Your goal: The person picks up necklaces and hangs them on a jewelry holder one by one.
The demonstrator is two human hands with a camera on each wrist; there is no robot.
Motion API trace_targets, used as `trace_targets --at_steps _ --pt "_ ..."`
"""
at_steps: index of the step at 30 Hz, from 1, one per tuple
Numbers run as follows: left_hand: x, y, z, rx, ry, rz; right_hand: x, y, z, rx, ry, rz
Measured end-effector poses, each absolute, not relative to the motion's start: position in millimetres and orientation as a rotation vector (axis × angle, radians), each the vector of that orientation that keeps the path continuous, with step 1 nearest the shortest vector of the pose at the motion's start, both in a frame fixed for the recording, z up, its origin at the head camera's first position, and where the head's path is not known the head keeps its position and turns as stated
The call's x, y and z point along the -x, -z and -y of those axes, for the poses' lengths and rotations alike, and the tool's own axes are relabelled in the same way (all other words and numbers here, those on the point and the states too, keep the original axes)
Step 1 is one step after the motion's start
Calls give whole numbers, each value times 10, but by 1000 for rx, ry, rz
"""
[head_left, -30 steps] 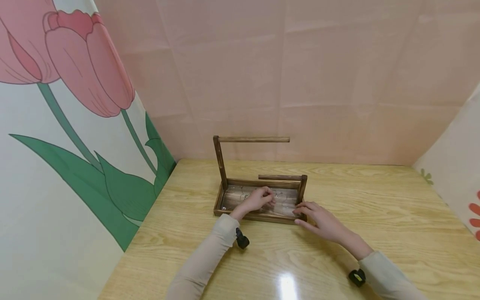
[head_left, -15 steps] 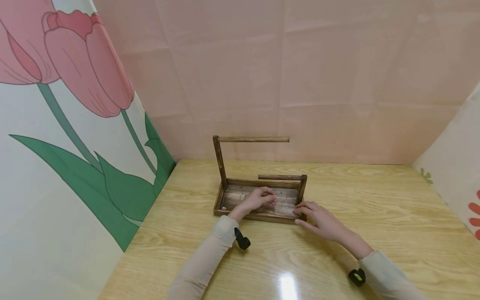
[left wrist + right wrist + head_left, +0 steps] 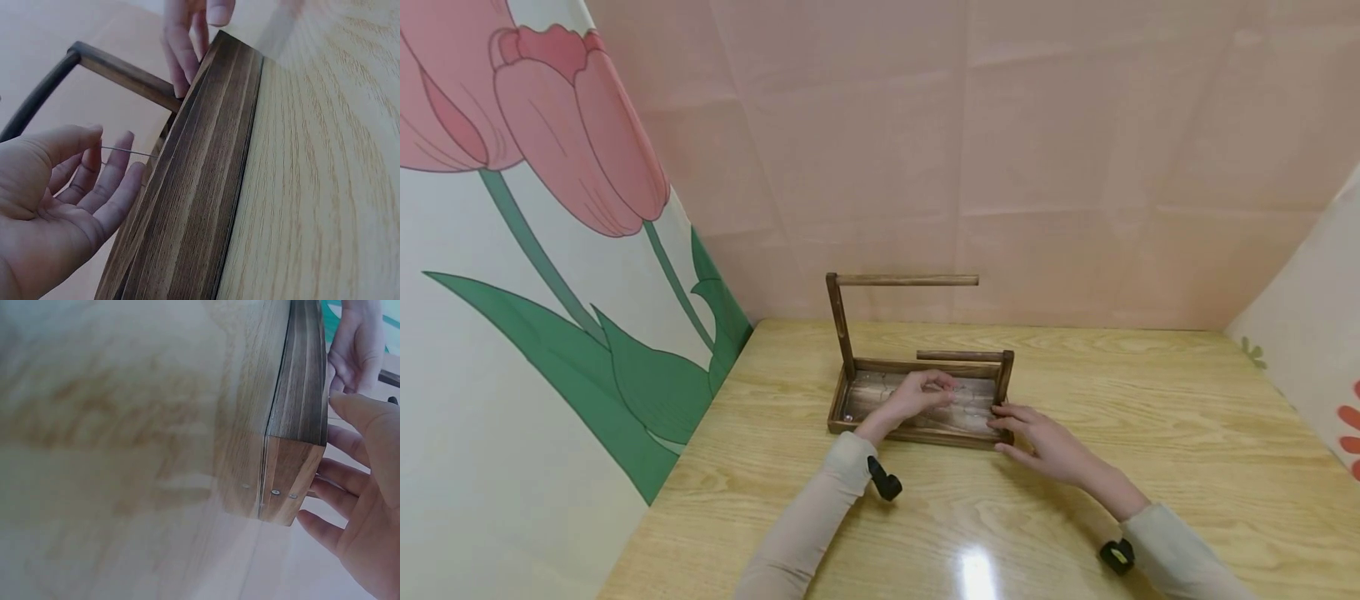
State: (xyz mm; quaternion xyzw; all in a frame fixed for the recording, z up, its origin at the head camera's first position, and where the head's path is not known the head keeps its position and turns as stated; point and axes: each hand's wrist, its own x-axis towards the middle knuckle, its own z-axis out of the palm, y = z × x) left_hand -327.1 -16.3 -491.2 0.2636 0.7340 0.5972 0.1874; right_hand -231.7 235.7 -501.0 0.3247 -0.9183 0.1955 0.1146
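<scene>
A dark brown wooden tray stand [image 3: 958,438] sits on the table, with a tall bar [image 3: 910,280] at its left and a lower bar [image 3: 958,355] at its right. Over the tray's middle is my left hand [image 3: 910,398]. In the left wrist view its thumb and index finger pinch a thin silvery strand [image 3: 128,150], perhaps a fine chain; its far end runs behind the tray wall. The other fingers stay loosely spread. My right hand [image 3: 1047,443] touches the tray's right end, fingers lightly bent over the rim, thumb off to the front.
Fine lines and a small shiny piece [image 3: 848,417] show on the tray's floor; they are too small to identify. The light wood table [image 3: 1150,400] extends around the stand. A pink cloth [image 3: 1075,167] hangs behind, with a tulip-printed sheet [image 3: 587,150] at the left.
My left hand has risen slightly and shifted a little right over the tray. The right hand keeps nearly the same place at the tray's end.
</scene>
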Motion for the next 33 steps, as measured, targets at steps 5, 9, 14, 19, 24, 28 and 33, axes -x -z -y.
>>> trace_targets --at_steps 5,9,14,19,24,28,33 --pt "3281 4916 166 -706 -1789 -1951 2313 5028 -2380 -947 -556 2729" --pt "3288 4931 175 -712 -1820 -1931 2316 5056 -2397 -961 -531 2744" --pt "3297 4937 183 -729 -1849 -1922 2305 5077 -2417 -993 -554 2755" --pt "3326 4960 201 -761 -1874 -1917 2292 5084 -2441 -1055 -636 2787" --pt "3346 4962 238 -754 -1885 -1921 2299 5100 -2458 -1114 -693 2805" --pt "3345 4950 262 -747 -1909 -1940 2304 5125 -2468 -1135 -697 2803" --pt "3356 4951 293 -735 -1977 -1902 2300 5140 -2469 -1143 -693 2805"
